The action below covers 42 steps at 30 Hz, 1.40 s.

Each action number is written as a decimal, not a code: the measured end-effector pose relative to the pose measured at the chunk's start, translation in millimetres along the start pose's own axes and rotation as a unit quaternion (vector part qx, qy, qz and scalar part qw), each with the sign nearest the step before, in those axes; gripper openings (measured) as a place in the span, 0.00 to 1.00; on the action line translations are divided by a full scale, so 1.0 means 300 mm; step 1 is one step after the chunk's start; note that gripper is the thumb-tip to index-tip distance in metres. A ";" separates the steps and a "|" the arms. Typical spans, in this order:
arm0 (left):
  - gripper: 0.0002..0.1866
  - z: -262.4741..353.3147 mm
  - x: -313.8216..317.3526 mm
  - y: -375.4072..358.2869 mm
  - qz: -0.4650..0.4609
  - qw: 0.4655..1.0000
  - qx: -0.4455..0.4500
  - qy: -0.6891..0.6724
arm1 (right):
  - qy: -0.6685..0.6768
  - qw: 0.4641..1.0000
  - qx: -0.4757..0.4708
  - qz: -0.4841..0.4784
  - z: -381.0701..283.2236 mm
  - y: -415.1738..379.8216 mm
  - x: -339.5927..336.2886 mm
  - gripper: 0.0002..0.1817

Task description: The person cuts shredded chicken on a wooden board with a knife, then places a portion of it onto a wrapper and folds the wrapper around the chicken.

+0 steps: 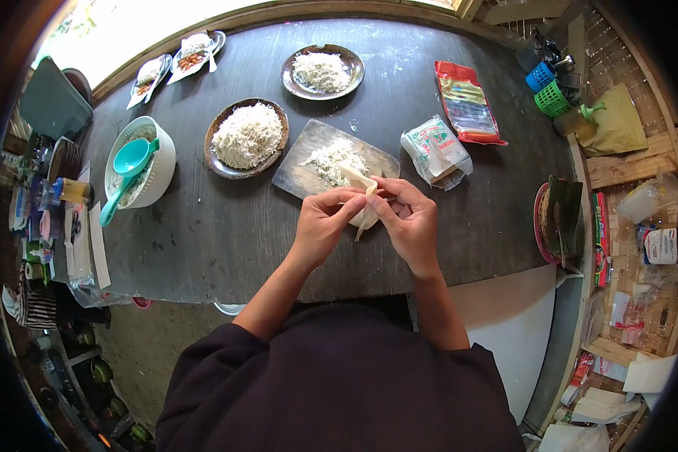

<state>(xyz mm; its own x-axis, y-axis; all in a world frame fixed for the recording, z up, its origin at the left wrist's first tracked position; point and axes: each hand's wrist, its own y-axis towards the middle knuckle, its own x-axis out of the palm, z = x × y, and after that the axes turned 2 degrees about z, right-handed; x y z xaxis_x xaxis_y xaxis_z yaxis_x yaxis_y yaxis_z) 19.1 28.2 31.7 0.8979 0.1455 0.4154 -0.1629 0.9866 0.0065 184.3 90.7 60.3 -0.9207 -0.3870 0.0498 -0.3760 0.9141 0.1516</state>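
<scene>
Between my two hands is a pale, thin folded wrapper (pixel 359 178), like a sheet of dough. My left hand (pixel 325 222) pinches its left side between thumb and fingers. My right hand (pixel 408 218) is closed on its right side, the thumbs nearly meeting. Part of the wrapper hangs below the fingers. Just beyond lies a worn cutting board (pixel 294 177) with a heap of white shreds (pixel 335 160) on it. To the right of the board sits an opened plastic packet (pixel 435 151) with green and red print.
A brown plate (pixel 212 160) and a farther one (pixel 354 84) carry white shreds. At left stands a white tub (pixel 167 158) with a turquoise ladle-like scoop (pixel 133 158). A red packet (pixel 471 104) lies back right. A leaf-covered pink plate (pixel 542 222) stands near the right edge.
</scene>
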 end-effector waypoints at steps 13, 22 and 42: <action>0.06 -0.009 0.037 -0.003 0.031 0.999 0.020 0.011 | -0.057 0.997 -0.046 0.015 0.044 -0.022 0.019 0.14; 0.07 -0.014 0.066 0.049 0.025 0.998 0.045 -0.026 | -0.116 0.986 0.033 0.119 0.011 0.001 -0.046 0.13; 0.04 0.010 -0.007 0.133 0.055 0.970 -0.154 -0.182 | -0.138 0.983 -0.079 0.092 0.115 0.115 -0.205 0.21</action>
<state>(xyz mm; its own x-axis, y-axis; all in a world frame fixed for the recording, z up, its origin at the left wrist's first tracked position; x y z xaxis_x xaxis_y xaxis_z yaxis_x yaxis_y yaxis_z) 9.3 67.1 33.8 0.6687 0.2713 0.6923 -0.0702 0.9499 -0.3045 224.5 150.3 28.6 -0.9731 -0.1499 -0.1751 -0.1999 0.9268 0.3178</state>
